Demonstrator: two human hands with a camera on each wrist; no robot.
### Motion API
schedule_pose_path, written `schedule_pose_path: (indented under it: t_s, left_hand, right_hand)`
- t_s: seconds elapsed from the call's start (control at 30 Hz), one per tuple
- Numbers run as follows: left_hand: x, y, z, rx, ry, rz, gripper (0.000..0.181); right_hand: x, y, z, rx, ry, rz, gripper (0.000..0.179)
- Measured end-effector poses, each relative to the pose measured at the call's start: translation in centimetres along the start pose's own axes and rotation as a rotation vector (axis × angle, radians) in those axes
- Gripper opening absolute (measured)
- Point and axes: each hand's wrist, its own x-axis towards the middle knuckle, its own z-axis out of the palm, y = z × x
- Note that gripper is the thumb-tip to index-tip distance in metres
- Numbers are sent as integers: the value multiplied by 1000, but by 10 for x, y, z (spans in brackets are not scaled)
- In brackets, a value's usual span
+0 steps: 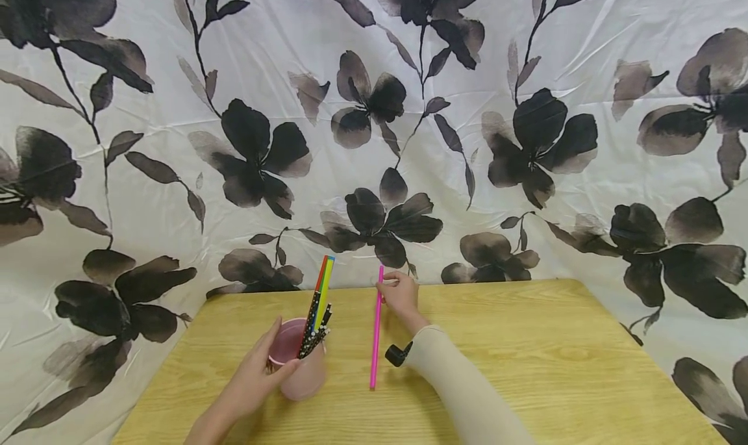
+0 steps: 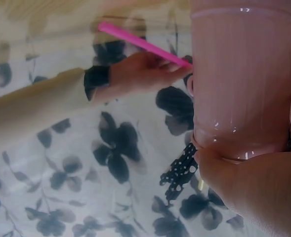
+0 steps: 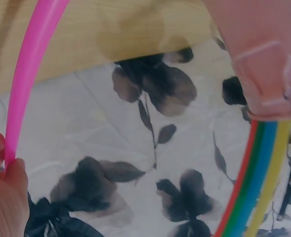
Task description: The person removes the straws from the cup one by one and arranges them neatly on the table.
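Note:
A pink cup [image 1: 302, 377] is in my left hand [image 1: 251, 373], whose thumb and fingers grip it near the rim. Out of the cup rise red, green, blue and yellow straws [image 1: 324, 289], with shorter black-and-white dotted straws [image 2: 177, 173] beside them. To the right, my right hand [image 1: 400, 294] pinches a long pink straw [image 1: 376, 341] near its upper end. In the right wrist view, the thumb and fingertips meet on the pink straw [image 3: 24, 89]. The straw's other end slants down toward the tabletop. Whether the cup touches the table I cannot tell.
A light wooden table [image 1: 555, 367] lies under both hands. Behind it hangs a white cloth [image 1: 456, 217] with dark flower prints, reaching the table's back edge. A black band [image 1: 399, 355] is on my right wrist, below a cream sleeve [image 1: 461, 393].

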Motion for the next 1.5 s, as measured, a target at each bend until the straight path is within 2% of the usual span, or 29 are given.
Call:
schedule_pose_path:
  t_s: [0.17,0.33,0.6,0.77,0.87,1.1,1.33,1.4,1.5]
  left_hand:
    - [1,-1,-3,-8,4,5,83]
    - [3,-2,-5,-31,-8,-18,83]
    - [2,-4,-2,-40,-14,-17,84]
    - [3,-3,-2,-30,-10,-10,83]
    - [3,-2,-2,-30,-8,-8,83]
    - [5,0,-1,-25,-15,-24,83]
    - [1,-3,0,-8,10,10,84]
    - [0,-4,1,-12,4,3,83]
    - [0,-4,1,-27,-3,-24,84]
  right_hand:
    - [3,7,5,-23,11,32,22]
    - [7,13,12,-54,-4,65,21]
    - [6,21,23,-200,-29,53,20]
    - [2,22,29,-167,-57,55,21]
    - [1,24,32,-194,-63,70,22]
    - [1,26,37,-210,-31,86,19]
    - [-1,30,42,-257,-4,87,18]
    - [-2,32,43,-272,8,85,19]
    - [-2,34,44,-240,11,91,18]
